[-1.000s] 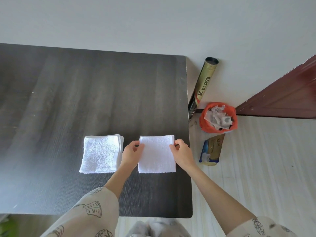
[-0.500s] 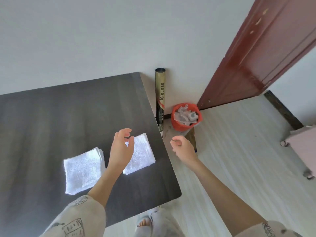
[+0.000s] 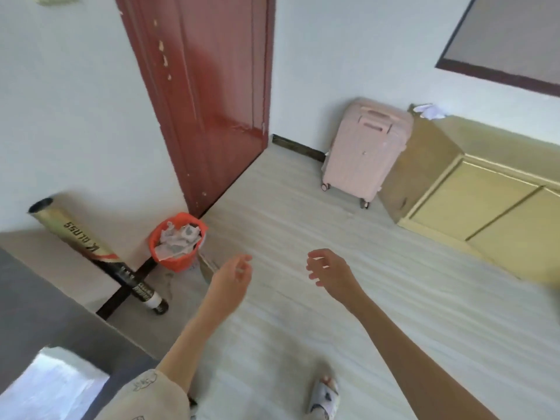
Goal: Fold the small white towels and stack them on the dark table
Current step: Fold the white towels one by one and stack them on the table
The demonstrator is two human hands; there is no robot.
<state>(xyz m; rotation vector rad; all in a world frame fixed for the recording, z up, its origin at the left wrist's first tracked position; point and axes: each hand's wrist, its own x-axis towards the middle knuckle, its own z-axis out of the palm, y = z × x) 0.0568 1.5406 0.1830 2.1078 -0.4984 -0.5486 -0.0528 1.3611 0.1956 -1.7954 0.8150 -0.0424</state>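
White towel (image 3: pixel 54 386), blurred, lies on the dark table (image 3: pixel 45 313) at lower left of frame. Slippered foot (image 3: pixel 325 395) at bottom centre. Both hands over the pale floor (image 3: pixel 303 313), holding nothing: left hand (image 3: pixel 231 277) and right hand (image 3: pixel 328 272) with fingers loosely curled. Farther: orange bin (image 3: pixel 177 237), gold tube (image 3: pixel 81 244), red door (image 3: pixel 206 86), pink suitcase (image 3: pixel 363 153) upper right.

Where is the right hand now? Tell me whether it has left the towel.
Yes. The right hand has moved off the dark table, now empty over the floor towards the suitcase.
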